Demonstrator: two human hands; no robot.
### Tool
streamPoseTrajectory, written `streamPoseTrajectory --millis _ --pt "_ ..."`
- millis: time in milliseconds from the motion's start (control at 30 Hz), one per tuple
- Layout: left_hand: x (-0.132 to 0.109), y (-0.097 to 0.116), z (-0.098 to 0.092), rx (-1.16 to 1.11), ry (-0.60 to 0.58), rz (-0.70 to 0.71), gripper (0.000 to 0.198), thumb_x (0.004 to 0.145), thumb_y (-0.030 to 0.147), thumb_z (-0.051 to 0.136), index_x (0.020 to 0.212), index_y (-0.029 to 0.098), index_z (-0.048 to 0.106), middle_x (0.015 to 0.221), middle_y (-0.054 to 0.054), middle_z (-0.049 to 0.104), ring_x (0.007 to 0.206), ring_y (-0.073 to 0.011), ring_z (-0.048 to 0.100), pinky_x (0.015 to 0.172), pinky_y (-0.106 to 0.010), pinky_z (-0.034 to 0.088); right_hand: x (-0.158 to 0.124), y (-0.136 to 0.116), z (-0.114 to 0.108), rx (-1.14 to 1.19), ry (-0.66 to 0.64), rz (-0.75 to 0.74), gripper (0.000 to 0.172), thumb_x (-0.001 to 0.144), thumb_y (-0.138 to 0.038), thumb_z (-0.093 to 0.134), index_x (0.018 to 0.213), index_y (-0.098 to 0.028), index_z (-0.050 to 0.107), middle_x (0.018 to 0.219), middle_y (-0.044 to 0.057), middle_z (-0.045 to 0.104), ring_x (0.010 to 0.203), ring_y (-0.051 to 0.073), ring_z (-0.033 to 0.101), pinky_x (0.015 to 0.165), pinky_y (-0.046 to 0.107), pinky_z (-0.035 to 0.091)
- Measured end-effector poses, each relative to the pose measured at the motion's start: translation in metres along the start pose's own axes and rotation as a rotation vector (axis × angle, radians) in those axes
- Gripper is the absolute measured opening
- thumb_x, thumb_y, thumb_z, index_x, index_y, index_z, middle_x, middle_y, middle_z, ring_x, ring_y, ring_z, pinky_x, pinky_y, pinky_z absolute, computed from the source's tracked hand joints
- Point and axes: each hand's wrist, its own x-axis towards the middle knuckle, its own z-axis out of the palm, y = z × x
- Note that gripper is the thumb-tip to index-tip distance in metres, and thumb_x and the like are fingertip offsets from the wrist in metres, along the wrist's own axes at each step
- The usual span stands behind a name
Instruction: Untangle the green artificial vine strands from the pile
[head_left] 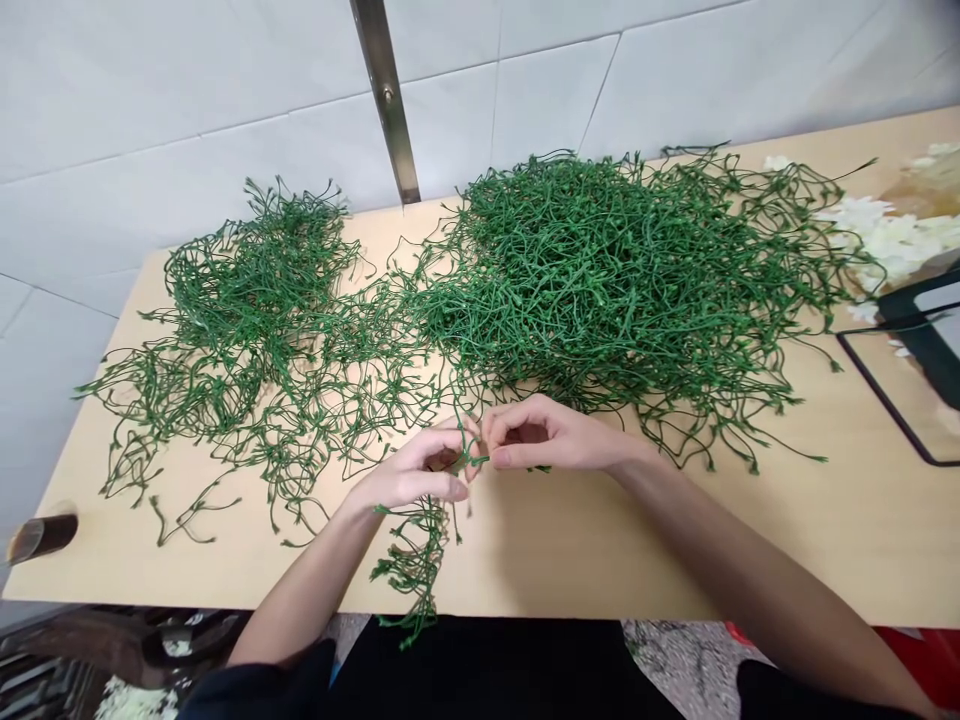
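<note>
My left hand (420,468) is closed on thin green plastic flower stems, with the thumb and fingers curled round them. A small bunch of branched stems (416,570) hangs below this hand toward the table's front edge. Just to the right, my right hand (551,432) pinches the tip of a green stem (474,450) between thumb and forefinger. The fingertips of both hands almost meet. Right behind them lies a large heap of tangled green stems (600,270).
A smaller heap of stems (255,270) lies at the left, with loose stems spread before it. White artificial flowers (892,230) and a black-framed object (926,310) are at the right. A glass of dark drink (45,537) stands at the left edge. A tiled wall (450,110) borders the table (600,560).
</note>
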Motion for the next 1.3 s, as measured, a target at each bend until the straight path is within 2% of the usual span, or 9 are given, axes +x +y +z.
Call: streamPoseTrajectory --millis 100,233,367,467,633,767,933,1067,1300 --pt "-0.001 -0.002 0.002 0.031 0.043 -0.03 0.024 0.073 0.036 0.073 0.076 0.014 0.063 0.076 -0.001 0.05 0.064 -0.0106 0.043 0.055 -0.024 0.032 -0.002 0.001 -0.003 -0.078 0.025 0.011 0.017 0.08 -0.029 0.073 0.081 -0.012 0.073 0.087 0.005 0.061 0.075 0.012 0.055 0.066 0.027 0.043" --pt "0.002 -0.01 0.002 0.14 0.095 -0.065 0.037 0.081 0.046 0.068 0.068 0.012 0.06 0.058 0.005 0.037 0.052 -0.0067 0.03 0.048 -0.023 0.021 -0.003 0.0 -0.003 -0.133 0.021 0.056 0.018 0.078 -0.029 0.074 0.077 -0.011 0.073 0.085 0.006 0.065 0.068 0.01 0.052 0.059 0.025 0.04" --pt "0.005 -0.017 0.003 0.169 0.107 -0.04 0.042 0.077 0.049 0.072 0.063 0.012 0.057 0.055 0.005 0.042 0.049 -0.0056 0.033 0.045 -0.022 0.024 -0.004 -0.005 0.0 -0.185 0.051 0.21 0.022 0.078 -0.031 0.073 0.082 -0.01 0.07 0.061 -0.003 0.055 0.048 0.005 0.035 0.046 0.022 0.027" --pt "0.006 -0.019 0.004 0.163 0.115 -0.077 0.046 0.078 0.053 0.069 0.06 0.013 0.055 0.052 0.002 0.049 0.045 -0.0059 0.04 0.043 -0.02 0.029 -0.004 -0.009 0.002 -0.124 0.015 0.261 0.024 0.081 -0.034 0.068 0.089 -0.012 0.065 0.066 -0.003 0.056 0.052 0.006 0.043 0.048 0.021 0.033" --pt "0.006 -0.018 0.007 0.152 0.104 -0.106 0.049 0.076 0.057 0.069 0.061 0.012 0.057 0.049 0.001 0.053 0.043 -0.0063 0.045 0.042 -0.018 0.033 -0.005 -0.015 0.004 -0.365 -0.098 0.172 0.029 0.095 -0.034 0.05 0.085 -0.012 0.065 0.066 -0.002 0.047 0.058 0.008 0.036 0.053 0.023 0.03" --pt "0.006 -0.014 0.01 0.063 0.073 -0.104 0.052 0.076 0.064 0.065 0.069 0.012 0.06 0.044 0.006 0.044 0.038 -0.0049 0.038 0.039 -0.019 0.038 -0.005 -0.016 0.007 -0.394 -0.105 0.099 0.043 0.1 -0.044 0.038 0.083 -0.012 0.062 0.075 0.001 0.052 0.067 0.01 0.045 0.061 0.025 0.035" --pt "0.003 -0.02 0.007 -0.009 -0.037 -0.128 0.058 0.072 0.072 0.063 0.061 0.015 0.057 0.04 0.004 0.044 0.03 -0.006 0.037 0.032 -0.02 0.031 -0.001 -0.004 0.018 -0.303 -0.022 0.027 0.051 0.092 -0.058 0.048 0.065 -0.015 0.052 0.061 -0.004 0.037 0.056 0.008 0.032 0.052 0.024 0.025" --pt "0.001 -0.028 0.004 -0.05 -0.108 -0.042 0.06 0.073 0.071 0.063 0.05 0.015 0.056 0.036 0.004 0.036 0.03 -0.0049 0.028 0.032 -0.022 0.018 0.004 0.011 0.031 -0.119 0.008 0.044 0.052 0.079 -0.064 0.064 0.065 -0.015 0.053 0.059 -0.004 0.039 0.056 0.007 0.031 0.05 0.023 0.021" --pt "0.01 -0.04 0.029 -0.244 0.223 0.16 0.062 0.05 0.074 0.076 0.051 0.014 0.061 0.043 0.002 0.044 0.041 -0.0073 0.037 0.045 -0.025 0.037 0.014 0.019 0.047 0.14 0.191 -0.064 0.066 0.068 -0.059 0.076 0.047 -0.018 0.029 0.05 -0.009 0.018 0.049 0.004 0.017 0.048 0.025 0.012"
